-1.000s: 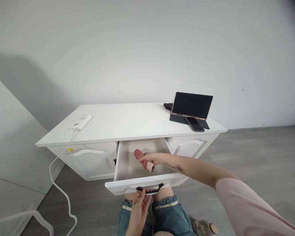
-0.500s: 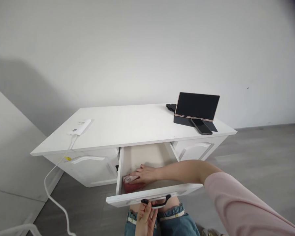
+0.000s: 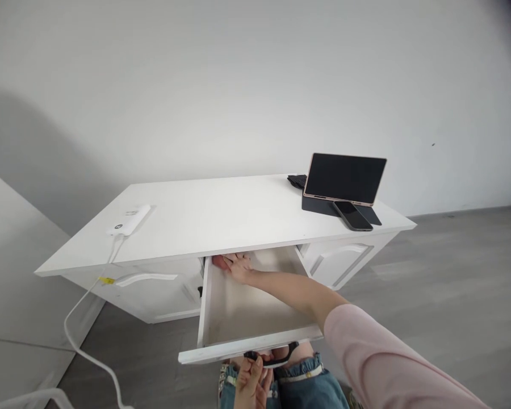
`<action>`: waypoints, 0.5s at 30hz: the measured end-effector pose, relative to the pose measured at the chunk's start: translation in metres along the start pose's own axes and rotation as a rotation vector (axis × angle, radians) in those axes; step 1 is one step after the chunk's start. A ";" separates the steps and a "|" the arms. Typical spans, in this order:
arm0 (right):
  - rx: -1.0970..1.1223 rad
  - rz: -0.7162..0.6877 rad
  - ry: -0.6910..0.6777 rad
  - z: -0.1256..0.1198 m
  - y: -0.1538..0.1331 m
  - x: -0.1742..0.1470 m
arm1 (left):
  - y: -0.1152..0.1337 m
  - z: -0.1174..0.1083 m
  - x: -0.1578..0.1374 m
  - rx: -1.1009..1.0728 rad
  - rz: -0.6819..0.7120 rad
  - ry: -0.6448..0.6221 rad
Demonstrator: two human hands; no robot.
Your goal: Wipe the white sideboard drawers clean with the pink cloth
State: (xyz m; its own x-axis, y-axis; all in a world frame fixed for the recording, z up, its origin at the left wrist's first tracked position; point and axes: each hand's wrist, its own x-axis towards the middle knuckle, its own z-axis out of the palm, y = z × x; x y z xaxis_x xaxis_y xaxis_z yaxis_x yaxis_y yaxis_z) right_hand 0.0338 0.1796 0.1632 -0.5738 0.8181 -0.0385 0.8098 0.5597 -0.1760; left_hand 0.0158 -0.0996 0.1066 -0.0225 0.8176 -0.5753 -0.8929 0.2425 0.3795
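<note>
A single head-worn view looks forward and down from close above an open drawer (image 3: 247, 318) toward the wall.

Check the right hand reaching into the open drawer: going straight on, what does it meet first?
Probably the pink cloth already under the right hand, at the drawer's far left; beyond lies the shadowed back, depth unclear.

Standing against a plain white wall (image 3: 247, 68): low white cabinet (image 3: 221, 218). Spreading at four o'clock: grey wood-look floor (image 3: 451, 272). Leaning at nine o'clock: white panel (image 3: 12, 272). Falling evenly: soft daylight.
</note>
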 end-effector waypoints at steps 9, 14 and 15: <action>-0.090 0.243 -0.051 -0.023 0.060 -0.035 | 0.013 0.014 -0.010 0.001 -0.026 -0.030; -0.074 0.421 -0.028 -0.031 0.084 -0.052 | 0.017 0.016 -0.013 -0.056 -0.073 -0.093; -0.058 0.459 -0.010 -0.032 0.087 -0.054 | 0.017 0.015 -0.013 -0.056 -0.079 -0.107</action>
State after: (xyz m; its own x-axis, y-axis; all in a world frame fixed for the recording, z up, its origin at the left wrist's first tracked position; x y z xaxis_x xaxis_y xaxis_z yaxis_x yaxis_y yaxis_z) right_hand 0.1398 0.1882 0.1817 -0.1552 0.9818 -0.1093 0.9857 0.1466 -0.0831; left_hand 0.0077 -0.0980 0.1316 0.0947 0.8489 -0.5200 -0.9138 0.2814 0.2930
